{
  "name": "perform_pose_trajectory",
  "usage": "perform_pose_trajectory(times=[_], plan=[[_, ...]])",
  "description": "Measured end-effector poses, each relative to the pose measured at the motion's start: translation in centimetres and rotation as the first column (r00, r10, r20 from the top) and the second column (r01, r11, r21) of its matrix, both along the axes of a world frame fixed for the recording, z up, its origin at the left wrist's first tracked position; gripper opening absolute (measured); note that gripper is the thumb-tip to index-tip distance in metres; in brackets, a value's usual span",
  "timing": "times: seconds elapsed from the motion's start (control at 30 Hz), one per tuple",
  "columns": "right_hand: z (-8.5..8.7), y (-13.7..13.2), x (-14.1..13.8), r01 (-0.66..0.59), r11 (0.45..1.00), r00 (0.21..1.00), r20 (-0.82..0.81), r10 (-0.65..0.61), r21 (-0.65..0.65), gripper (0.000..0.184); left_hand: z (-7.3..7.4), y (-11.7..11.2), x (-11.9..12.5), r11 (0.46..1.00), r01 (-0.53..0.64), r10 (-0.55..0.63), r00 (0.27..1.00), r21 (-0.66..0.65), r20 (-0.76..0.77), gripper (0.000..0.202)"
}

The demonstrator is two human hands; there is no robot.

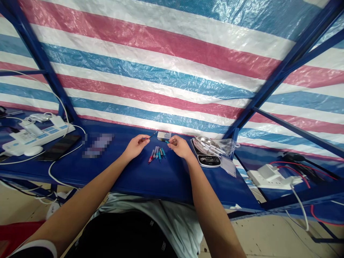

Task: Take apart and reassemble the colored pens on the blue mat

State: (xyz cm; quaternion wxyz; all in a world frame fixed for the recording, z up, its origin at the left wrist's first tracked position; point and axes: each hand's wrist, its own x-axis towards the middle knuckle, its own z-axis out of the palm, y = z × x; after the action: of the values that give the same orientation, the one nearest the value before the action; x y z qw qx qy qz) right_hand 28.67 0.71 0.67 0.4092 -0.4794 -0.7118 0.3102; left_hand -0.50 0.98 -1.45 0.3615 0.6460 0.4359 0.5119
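My left hand (137, 147) pinches a slim dark pen (152, 135), my right hand (180, 147) a small blue piece (167, 142) (too small to identify). The colored pens (157, 154) lie between my hands, within reach of both.

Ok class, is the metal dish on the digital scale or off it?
On: the metal dish rests on top of the black digital scale, with the scale's display showing just in front of it.

Two hands (136, 147) (180, 147), two power strips (34, 138) (268, 178), one digital scale (206, 157).

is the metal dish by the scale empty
No, white pieces lie in the metal dish behind the scale.
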Motion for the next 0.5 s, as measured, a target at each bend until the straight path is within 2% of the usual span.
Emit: perform_pose_trajectory(times=[0.07, 0.17, 0.27, 0.5], plan=[[0.5, -0.1, -0.8, -0.028, 0.999, 0.982, -0.187, 0.03, 0.015, 0.028, 0.0, -0.2, 0.0, 0.999, 0.012, -0.009, 0.998, 0.045, -0.068, 0.041], [1.2, -0.3, -1.8, -0.009, 0.989, 0.956, -0.287, 0.051, 0.144, 0.028, 0.2, -0.5, 0.2, 0.996, 0.072, -0.066, 0.993, 0.055, -0.101, 0.039], [1.7, -0.5, -2.2, 0.034, 0.973, 0.94, -0.337, 0.046, 0.228, 0.025, 0.3, -0.7, 0.3, 0.995, 0.079, -0.071, 0.989, 0.055, -0.128, 0.039], [1.4, -0.6, -2.4, -0.038, 0.981, 0.955, -0.281, 0.091, 0.189, 0.025, 0.4, -0.9, 0.3, 0.989, 0.108, -0.086, 0.976, 0.099, -0.197, 0.038]])
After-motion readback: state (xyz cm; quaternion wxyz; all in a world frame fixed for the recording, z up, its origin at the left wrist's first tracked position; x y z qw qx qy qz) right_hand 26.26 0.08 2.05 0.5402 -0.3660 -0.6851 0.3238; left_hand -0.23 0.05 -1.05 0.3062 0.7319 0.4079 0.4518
